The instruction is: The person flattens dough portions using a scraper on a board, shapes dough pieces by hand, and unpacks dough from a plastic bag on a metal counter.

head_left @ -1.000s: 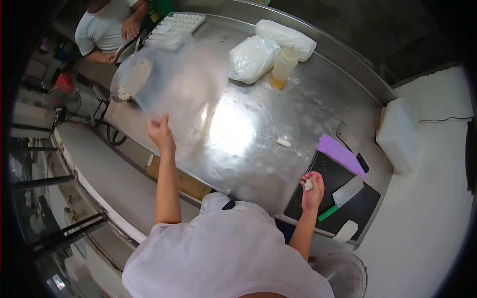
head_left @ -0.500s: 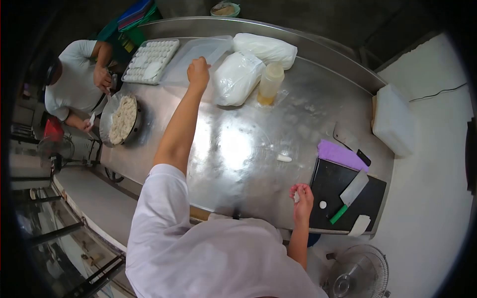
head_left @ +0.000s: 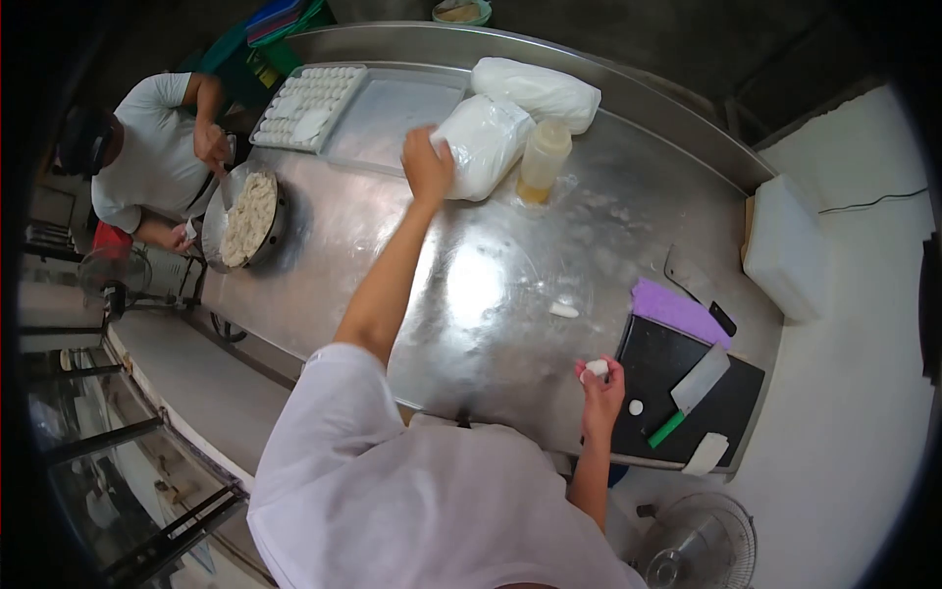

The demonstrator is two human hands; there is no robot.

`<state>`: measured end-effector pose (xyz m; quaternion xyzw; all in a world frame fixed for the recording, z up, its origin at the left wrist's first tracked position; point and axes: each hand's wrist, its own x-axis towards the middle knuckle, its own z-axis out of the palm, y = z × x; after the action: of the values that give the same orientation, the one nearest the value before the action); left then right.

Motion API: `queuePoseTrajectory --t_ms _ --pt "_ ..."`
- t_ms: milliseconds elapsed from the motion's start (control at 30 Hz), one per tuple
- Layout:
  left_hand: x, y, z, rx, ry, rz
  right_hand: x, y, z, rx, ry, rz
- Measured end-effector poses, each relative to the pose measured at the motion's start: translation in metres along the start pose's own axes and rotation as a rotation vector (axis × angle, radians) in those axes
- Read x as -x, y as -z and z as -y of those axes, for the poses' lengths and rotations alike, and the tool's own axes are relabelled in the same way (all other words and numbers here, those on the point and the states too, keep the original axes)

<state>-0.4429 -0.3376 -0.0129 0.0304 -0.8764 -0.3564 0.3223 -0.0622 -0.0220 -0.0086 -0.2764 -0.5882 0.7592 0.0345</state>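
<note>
My left hand (head_left: 429, 167) is stretched out over the steel table, fingers slightly apart and holding nothing that I can see. It is beside a plastic bag of white contents (head_left: 481, 147) and just in front of a translucent tray (head_left: 368, 157). My right hand (head_left: 601, 398) is closed around a small white dough piece (head_left: 596, 368), which shows between thumb and fingers. To its right, a small dough ball (head_left: 636, 406) lies on the black cutting board (head_left: 643, 358). Another short dough piece (head_left: 563, 309) rests on the steel beyond.
A cleaver (head_left: 702, 381), purple cloth (head_left: 677, 309) and another blade (head_left: 721, 316) are at the right. A bottle (head_left: 543, 162) stands by the bags. A tray of dough balls (head_left: 304, 110) is at the far left. Nearby, a co-worker (head_left: 157, 147) works at a filling-laden bowl (head_left: 278, 221).
My left hand has moved right, off the translucent tray, which now lies flat beside the dough tray. My right fingers have turned upward, showing more of the dough piece.
</note>
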Motion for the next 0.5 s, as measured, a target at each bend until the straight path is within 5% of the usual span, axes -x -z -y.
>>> queuePoseTrajectory --t_ms 67,133,233,333,500 --pt "0.071 0.018 -0.047 0.114 0.005 0.124 -0.011 -0.008 0.003 -0.007 0.039 0.03" --pt "0.182 0.012 -0.078 0.331 -0.28 0.515 -0.013 -0.025 0.013 -0.169 0.073 -0.039" --pt "0.23 0.01 -0.144 0.204 -0.36 0.791 -0.021 -0.019 0.017 -0.194 0.141 -0.065" --pt "0.274 -0.031 -0.147 -0.005 -0.617 0.961 -0.013 -0.011 0.026 -0.228 0.207 -0.099" --pt "0.293 -0.037 -0.165 0.011 -0.572 0.983 -0.005 0.0 0.058 -0.254 0.387 -0.163"
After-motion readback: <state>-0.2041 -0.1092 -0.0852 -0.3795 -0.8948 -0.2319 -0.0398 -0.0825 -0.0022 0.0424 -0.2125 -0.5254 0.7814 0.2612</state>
